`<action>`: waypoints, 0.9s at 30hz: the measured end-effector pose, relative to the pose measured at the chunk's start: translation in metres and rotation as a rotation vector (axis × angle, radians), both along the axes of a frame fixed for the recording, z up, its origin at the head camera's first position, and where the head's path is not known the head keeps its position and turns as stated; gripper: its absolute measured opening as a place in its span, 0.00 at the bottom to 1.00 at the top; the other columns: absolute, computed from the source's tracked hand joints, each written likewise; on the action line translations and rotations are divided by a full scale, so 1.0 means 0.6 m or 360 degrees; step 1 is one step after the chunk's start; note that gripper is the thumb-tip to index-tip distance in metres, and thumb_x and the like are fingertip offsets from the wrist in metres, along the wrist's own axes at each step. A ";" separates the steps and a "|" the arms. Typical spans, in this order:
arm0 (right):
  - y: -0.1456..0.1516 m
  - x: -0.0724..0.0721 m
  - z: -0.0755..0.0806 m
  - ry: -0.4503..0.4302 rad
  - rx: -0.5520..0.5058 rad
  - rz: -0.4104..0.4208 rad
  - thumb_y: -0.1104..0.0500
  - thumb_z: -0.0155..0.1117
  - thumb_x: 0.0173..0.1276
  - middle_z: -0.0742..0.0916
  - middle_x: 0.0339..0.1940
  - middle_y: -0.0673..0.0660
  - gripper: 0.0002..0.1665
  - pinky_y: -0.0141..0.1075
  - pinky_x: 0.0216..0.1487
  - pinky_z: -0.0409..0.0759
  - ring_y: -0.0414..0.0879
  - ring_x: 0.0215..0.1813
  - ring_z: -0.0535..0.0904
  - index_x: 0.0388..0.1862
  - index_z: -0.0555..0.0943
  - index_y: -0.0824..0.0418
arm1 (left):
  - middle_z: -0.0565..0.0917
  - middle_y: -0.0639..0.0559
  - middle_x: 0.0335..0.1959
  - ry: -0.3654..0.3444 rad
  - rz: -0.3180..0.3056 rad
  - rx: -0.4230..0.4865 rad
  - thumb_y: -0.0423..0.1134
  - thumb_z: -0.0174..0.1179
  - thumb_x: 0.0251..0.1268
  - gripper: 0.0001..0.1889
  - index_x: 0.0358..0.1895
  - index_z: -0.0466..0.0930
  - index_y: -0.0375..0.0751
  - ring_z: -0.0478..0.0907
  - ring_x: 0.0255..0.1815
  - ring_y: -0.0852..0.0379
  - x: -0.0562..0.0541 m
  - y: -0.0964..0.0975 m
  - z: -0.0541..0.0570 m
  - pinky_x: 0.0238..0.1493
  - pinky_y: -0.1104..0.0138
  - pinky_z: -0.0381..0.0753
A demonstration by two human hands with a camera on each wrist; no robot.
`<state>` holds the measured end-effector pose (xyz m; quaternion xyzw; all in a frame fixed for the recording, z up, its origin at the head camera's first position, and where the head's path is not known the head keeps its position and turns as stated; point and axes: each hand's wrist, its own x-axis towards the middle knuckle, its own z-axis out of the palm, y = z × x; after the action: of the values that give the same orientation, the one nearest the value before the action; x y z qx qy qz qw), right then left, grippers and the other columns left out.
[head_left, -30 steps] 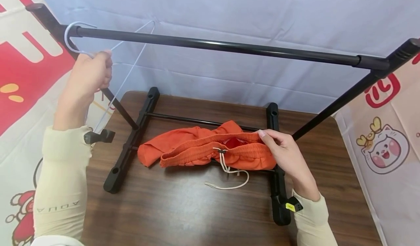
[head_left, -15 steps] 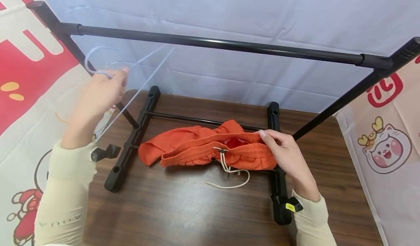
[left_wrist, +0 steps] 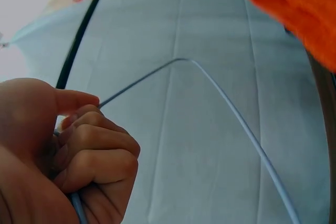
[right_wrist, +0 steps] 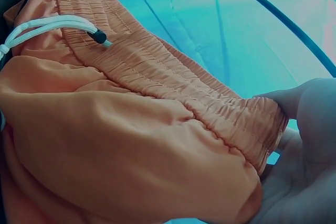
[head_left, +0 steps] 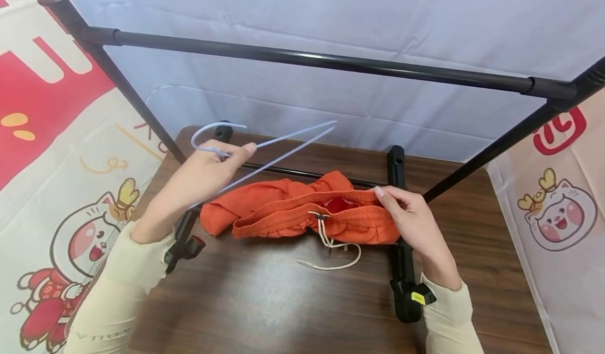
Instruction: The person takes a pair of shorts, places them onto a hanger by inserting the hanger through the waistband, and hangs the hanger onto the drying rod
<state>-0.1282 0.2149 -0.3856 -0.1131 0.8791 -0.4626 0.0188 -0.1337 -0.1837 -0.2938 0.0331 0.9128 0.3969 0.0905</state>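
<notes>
We see the wire hanger (head_left: 293,134) below the top rail (head_left: 312,60) of the black clothes rack, gripped by the left hand (head_left: 208,173) with its fingers curled around the neck under the hook. The orange drawstring bottoms (head_left: 264,196) lie low between the rack's two feet, and the right hand (head_left: 410,215) pinches the right end of the waistband (head_left: 359,216) between thumb and fingers.

We judge that the hanger's narrow corner could snag the gathered elastic if it drops any lower, since the mouth gapes upward only a little. A loose pinch could let the waistband sag shut, as we see no hand on its left end. The drawstring (head_left: 326,268), trailing over the table (head_left: 264,301) before the rack, might also catch on the wire.

Against a second ago, the hanger is down and rightward from the rack's upper left corner; the right hand and bottoms stay practically unchanged.
</notes>
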 end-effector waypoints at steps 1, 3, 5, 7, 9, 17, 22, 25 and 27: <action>0.000 0.000 -0.001 -0.0003 0.0000 -0.0003 0.47 0.55 0.85 0.90 0.47 0.49 0.19 0.25 0.48 0.79 0.38 0.44 0.81 0.56 0.89 0.53 | 0.53 0.58 0.17 -0.0003 -0.0038 0.0005 0.73 0.48 0.75 0.35 0.20 0.61 0.48 0.51 0.21 0.59 0.004 0.006 0.000 0.26 0.62 0.57; 0.000 0.000 -0.002 -0.0010 -0.0008 -0.0005 0.47 0.55 0.85 0.90 0.47 0.48 0.19 0.25 0.48 0.79 0.38 0.45 0.81 0.56 0.89 0.53 | 0.52 0.58 0.16 0.0014 -0.0106 0.0066 0.71 0.50 0.76 0.36 0.20 0.60 0.44 0.49 0.20 0.60 0.012 0.018 0.001 0.24 0.63 0.55; 0.001 0.000 -0.004 -0.0012 -0.0013 -0.0008 0.47 0.55 0.84 0.90 0.47 0.47 0.19 0.25 0.49 0.79 0.38 0.45 0.82 0.56 0.89 0.54 | 0.52 0.57 0.16 0.0069 -0.0157 0.0143 0.68 0.52 0.77 0.36 0.19 0.61 0.43 0.49 0.20 0.59 0.019 0.029 0.002 0.24 0.64 0.53; 0.001 -0.001 -0.006 -0.0008 -0.0011 -0.0007 0.47 0.55 0.84 0.90 0.47 0.47 0.19 0.24 0.49 0.79 0.37 0.45 0.81 0.56 0.89 0.54 | 0.52 0.57 0.16 0.0158 -0.0210 0.0216 0.64 0.53 0.78 0.33 0.18 0.65 0.43 0.51 0.21 0.59 0.026 0.039 0.004 0.25 0.65 0.56; 0.001 -0.002 -0.007 -0.0009 -0.0010 -0.0003 0.47 0.55 0.84 0.90 0.46 0.47 0.19 0.24 0.49 0.79 0.37 0.45 0.81 0.55 0.89 0.53 | 0.52 0.56 0.16 0.0264 -0.0257 0.0272 0.61 0.54 0.80 0.33 0.17 0.64 0.44 0.54 0.22 0.58 0.032 0.050 0.007 0.26 0.66 0.57; 0.002 -0.006 -0.005 -0.0045 -0.0008 0.0006 0.47 0.55 0.84 0.90 0.44 0.49 0.19 0.25 0.48 0.79 0.38 0.45 0.82 0.55 0.89 0.53 | 0.53 0.51 0.14 0.0615 -0.0274 0.0675 0.48 0.54 0.82 0.32 0.13 0.56 0.42 0.50 0.19 0.53 0.045 0.087 0.021 0.23 0.63 0.47; 0.002 -0.005 -0.005 -0.0043 -0.0015 0.0008 0.47 0.55 0.84 0.89 0.43 0.48 0.19 0.26 0.46 0.79 0.38 0.43 0.81 0.54 0.89 0.54 | 0.56 0.50 0.12 0.0699 -0.0268 0.0932 0.41 0.52 0.82 0.31 0.12 0.58 0.41 0.51 0.17 0.53 0.040 0.105 0.016 0.20 0.63 0.45; 0.002 -0.005 -0.006 -0.0036 -0.0020 0.0012 0.47 0.55 0.85 0.89 0.43 0.48 0.19 0.26 0.46 0.79 0.38 0.43 0.81 0.54 0.89 0.54 | 0.57 0.51 0.11 0.0762 -0.0299 0.0999 0.38 0.51 0.82 0.30 0.12 0.59 0.40 0.51 0.16 0.55 0.036 0.115 0.002 0.19 0.63 0.44; 0.002 -0.005 -0.007 -0.0044 -0.0025 0.0014 0.47 0.55 0.84 0.90 0.44 0.48 0.19 0.25 0.47 0.79 0.38 0.44 0.82 0.54 0.89 0.54 | 0.57 0.51 0.11 0.0790 -0.0316 0.1017 0.37 0.51 0.82 0.30 0.12 0.59 0.40 0.52 0.15 0.55 0.034 0.121 -0.010 0.19 0.63 0.44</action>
<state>-0.1310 0.2158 -0.3897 -0.1107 0.8746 -0.4710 0.0321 -0.1135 -0.1110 -0.2997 0.2421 0.7302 0.6294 -0.1094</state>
